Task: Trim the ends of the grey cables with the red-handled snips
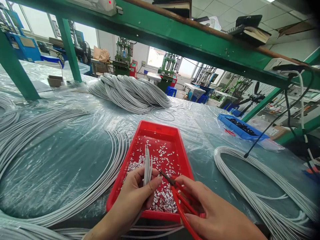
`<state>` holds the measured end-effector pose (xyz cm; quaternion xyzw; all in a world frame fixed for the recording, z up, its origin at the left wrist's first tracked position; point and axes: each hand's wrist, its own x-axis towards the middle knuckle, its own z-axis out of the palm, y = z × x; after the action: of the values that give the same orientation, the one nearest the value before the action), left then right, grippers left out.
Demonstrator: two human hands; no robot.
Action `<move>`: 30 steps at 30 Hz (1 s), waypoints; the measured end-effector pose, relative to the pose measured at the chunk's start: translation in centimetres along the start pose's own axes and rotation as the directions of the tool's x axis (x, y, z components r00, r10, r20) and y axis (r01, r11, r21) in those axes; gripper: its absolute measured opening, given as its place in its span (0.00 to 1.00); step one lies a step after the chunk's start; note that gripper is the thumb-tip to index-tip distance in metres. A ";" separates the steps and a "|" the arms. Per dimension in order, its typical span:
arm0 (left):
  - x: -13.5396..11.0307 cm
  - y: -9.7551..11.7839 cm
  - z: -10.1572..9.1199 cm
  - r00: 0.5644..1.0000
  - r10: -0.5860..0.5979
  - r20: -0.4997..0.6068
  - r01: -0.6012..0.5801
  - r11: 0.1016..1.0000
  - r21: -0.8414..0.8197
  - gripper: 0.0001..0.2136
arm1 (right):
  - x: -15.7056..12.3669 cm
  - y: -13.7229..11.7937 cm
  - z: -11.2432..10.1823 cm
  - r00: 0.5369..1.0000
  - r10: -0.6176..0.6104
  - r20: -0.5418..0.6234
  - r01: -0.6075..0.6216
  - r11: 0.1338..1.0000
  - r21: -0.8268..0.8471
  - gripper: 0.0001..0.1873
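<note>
My left hand (136, 196) is closed around a small bunch of grey cable ends (147, 164) that stick up over a red tray (150, 133). My right hand (212, 213) grips red-handled snips (178, 196), whose dark tip points at the cables just beside my left thumb. Small silvery and white scraps (162, 160) cover the tray's floor. Both hands hover over the tray's near edge.
Grey cable loops lie left (75, 186) and right (262, 196) of the tray on a table covered with plastic sheet. A large cable bundle (130, 91) lies behind. A blue tray (241, 128) of dark parts sits at the right. A green frame beam (175, 36) runs overhead.
</note>
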<state>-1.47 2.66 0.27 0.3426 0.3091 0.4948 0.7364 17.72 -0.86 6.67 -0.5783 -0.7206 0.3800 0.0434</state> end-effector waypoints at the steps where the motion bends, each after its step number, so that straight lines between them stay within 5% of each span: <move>1: 0.0 0.1 0.0 1.000 -0.008 0.010 0.008 1.000 0.018 0.10 | -0.1 -0.1 -0.1 1.000 0.024 0.015 -0.024 1.000 -0.016 0.35; 9: 0.0 0.3 -0.1 0.996 -0.023 0.088 0.020 0.999 0.037 0.08 | -0.3 -0.2 -0.7 0.994 0.040 0.106 -0.043 0.999 0.019 0.36; 14: 0.1 0.2 -0.2 0.993 -0.043 0.110 0.040 0.999 0.033 0.07 | -0.3 0.4 -0.4 0.996 -0.054 0.071 0.047 0.994 0.096 0.33; 24: 0.1 0.5 0.1 0.992 -0.069 0.108 0.066 0.997 0.030 0.08 | 0.1 0.0 -1.1 0.980 -0.012 0.200 0.023 0.998 -0.055 0.40; 30: 0.1 0.6 0.1 0.994 -0.062 0.094 0.062 0.998 0.007 0.07 | 0.1 0.5 -0.9 0.992 -0.043 0.121 0.038 0.998 0.041 0.27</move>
<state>-1.65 2.87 0.82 0.3573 0.2858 0.4543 0.7644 18.50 -0.28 6.95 -0.5382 -0.7261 0.4275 0.0184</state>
